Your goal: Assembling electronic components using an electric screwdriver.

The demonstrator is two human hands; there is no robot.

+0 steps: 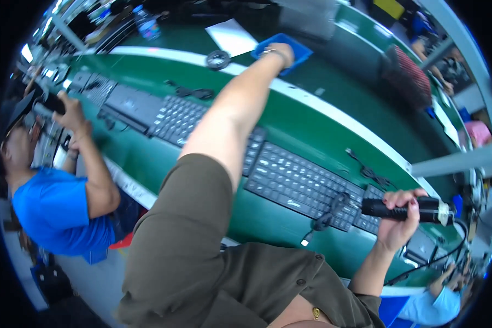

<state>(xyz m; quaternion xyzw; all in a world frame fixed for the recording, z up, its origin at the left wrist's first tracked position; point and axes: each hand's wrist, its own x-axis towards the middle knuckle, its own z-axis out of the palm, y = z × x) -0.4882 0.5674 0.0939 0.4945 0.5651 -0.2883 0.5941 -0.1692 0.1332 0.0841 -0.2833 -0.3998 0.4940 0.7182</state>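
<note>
My left arm stretches far across the bench, and my left hand (282, 52) is over a small blue tray (302, 53) on the raised shelf. Its fingers dip into the tray and are hidden. On the right, my right hand (401, 217) is wrapped round a black electric screwdriver (435, 210), which lies level above the bench, its cord trailing from the right end. Below it lies a black keyboard (295, 177), keys up, with its bundled cable (328, 216) and plug resting on top. Another black keyboard (176, 117) is partly behind my left arm.
Along the green bench (333, 128) lie more keyboards and coiled cables (373, 176). The shelf edge holds a roll of tape (218, 60), white paper (232, 37) and a bottle (146, 23). A co-worker in blue (57, 210) works at left. A grey post (448, 163) stands at right.
</note>
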